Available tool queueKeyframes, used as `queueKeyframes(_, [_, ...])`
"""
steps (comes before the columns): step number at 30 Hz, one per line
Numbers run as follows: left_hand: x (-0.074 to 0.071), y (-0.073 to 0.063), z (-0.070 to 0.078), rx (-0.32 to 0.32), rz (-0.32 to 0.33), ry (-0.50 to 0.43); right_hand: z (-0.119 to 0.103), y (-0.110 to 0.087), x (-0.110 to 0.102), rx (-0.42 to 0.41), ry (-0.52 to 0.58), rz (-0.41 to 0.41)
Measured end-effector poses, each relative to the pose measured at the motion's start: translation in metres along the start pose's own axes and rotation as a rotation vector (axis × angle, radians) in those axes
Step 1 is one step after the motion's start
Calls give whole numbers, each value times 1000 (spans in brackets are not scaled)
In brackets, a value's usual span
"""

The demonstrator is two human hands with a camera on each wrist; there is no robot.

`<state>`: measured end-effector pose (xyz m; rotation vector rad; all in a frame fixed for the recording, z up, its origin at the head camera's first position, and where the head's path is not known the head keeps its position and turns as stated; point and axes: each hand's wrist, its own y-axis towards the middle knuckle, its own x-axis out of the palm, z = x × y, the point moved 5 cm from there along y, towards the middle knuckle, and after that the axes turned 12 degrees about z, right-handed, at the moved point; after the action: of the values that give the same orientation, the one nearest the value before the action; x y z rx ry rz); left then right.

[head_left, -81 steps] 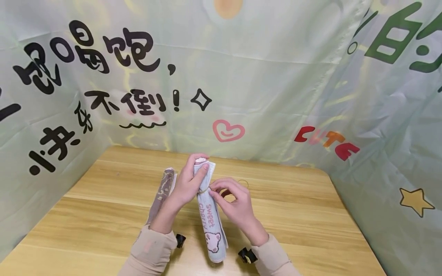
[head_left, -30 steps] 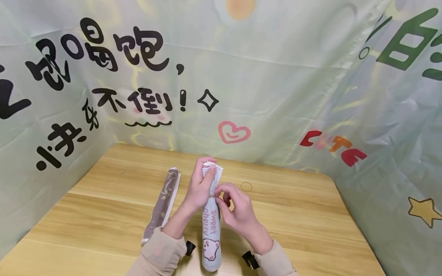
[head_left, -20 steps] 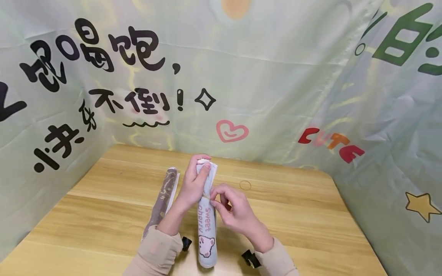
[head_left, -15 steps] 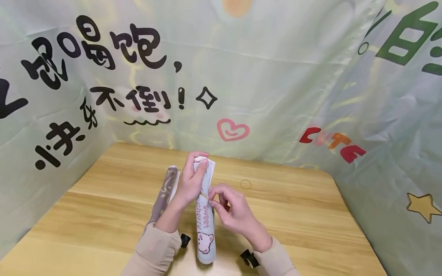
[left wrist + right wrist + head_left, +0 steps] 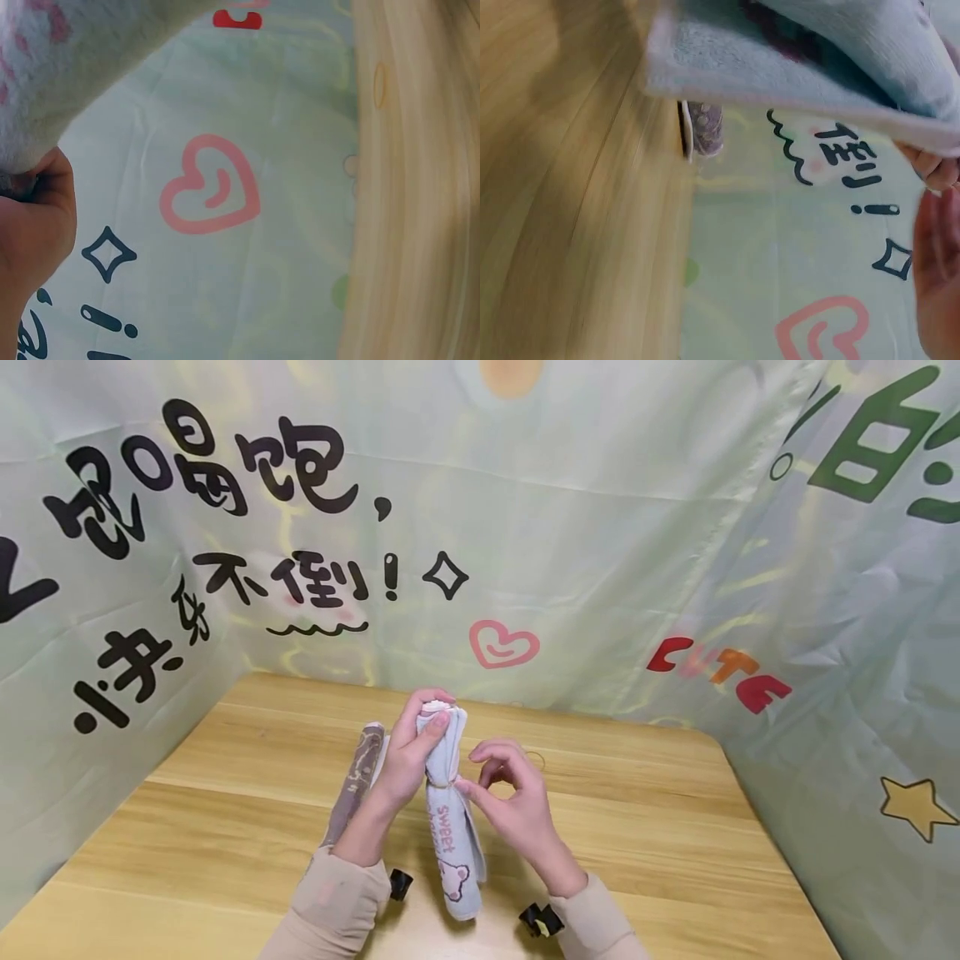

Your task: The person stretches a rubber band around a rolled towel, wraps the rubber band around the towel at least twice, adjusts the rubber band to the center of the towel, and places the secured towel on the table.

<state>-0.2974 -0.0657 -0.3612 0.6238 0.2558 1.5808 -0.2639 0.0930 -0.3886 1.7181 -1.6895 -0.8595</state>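
My left hand (image 5: 405, 764) grips the upper end of a rolled pale-blue towel (image 5: 454, 839), thumb across its front. The towel carries "sweet cherry" lettering and a bear face; its loose edge stands out along the right side. A thin rubber band (image 5: 440, 785) circles the roll below my left hand and cinches it. My right hand (image 5: 517, 797) is beside the band, thumb tip right at the towel, index finger raised apart from the thumb. In the right wrist view, the towel's flap (image 5: 817, 109) spreads above the right hand (image 5: 939, 277), which is partly cut off.
A second rolled towel (image 5: 354, 781), purple-brown with a yellowish pattern, lies left on the wooden table (image 5: 637, 827), partly behind my left forearm. Another rubber band (image 5: 381, 85) lies on the table beyond my right hand. Printed cloth (image 5: 600, 568) hangs around the table.
My right index finger has come away from the thumb after pinching the band. The towel has turned, so its loose edge now shows at the right and part of the lettering is hidden.
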Motion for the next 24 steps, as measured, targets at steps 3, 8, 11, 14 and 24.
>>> queueKeyframes(3, [-1, 0, 3, -17, -19, -8, 7, -3, 3, 138, -8, -103])
queueKeyframes(8, [-4, 1, 4, -8, 8, 18, 8, -9, 9, 259, -22, -207])
queueKeyframes(11, [-4, 3, 4, 38, 2, 58, 7, -7, 7, 243, -75, -152])
queueKeyframes(14, [-4, 4, 2, 59, -29, 116, 8, -4, 3, 188, -166, -76])
queueKeyframes(24, [-4, 3, -6, 8, 7, 389, 6, -8, 7, -62, -332, -37])
